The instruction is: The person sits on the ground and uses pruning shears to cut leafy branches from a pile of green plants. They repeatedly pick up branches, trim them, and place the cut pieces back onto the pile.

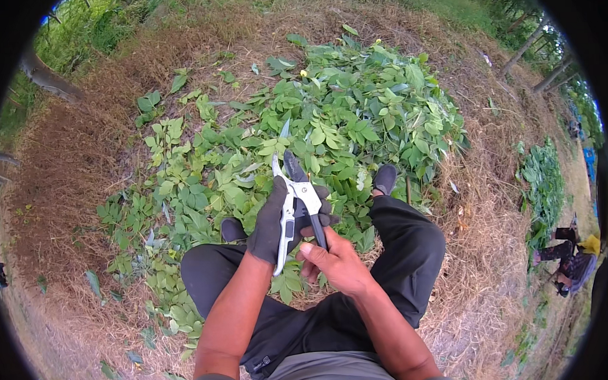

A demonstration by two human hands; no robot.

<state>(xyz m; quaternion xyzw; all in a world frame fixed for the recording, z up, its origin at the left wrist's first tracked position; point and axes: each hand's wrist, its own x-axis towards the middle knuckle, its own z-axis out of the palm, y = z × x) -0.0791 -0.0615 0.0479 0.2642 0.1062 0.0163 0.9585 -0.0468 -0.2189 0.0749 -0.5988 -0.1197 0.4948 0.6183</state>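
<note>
Between my two hands, over my lap, is a pair of pruning shears (304, 192) with silver metal body, its jaws apart and pointing away from me. My left hand (270, 229), in a dark grey glove, holds the shears around the pivot and the silver handle. My bare right hand (334, 262) grips the end of the black-covered handle. Green leafy cuttings (352, 128) lie heaped on the ground in front of my feet and spread to the left beneath the shears.
Dry straw and grass (481, 224) cover the ground around the pile. Another heap of green cuttings (542, 186) lies at the right, near a crouching person (578, 266). Tree trunks stand at the upper left (49, 81) and upper right (525, 46).
</note>
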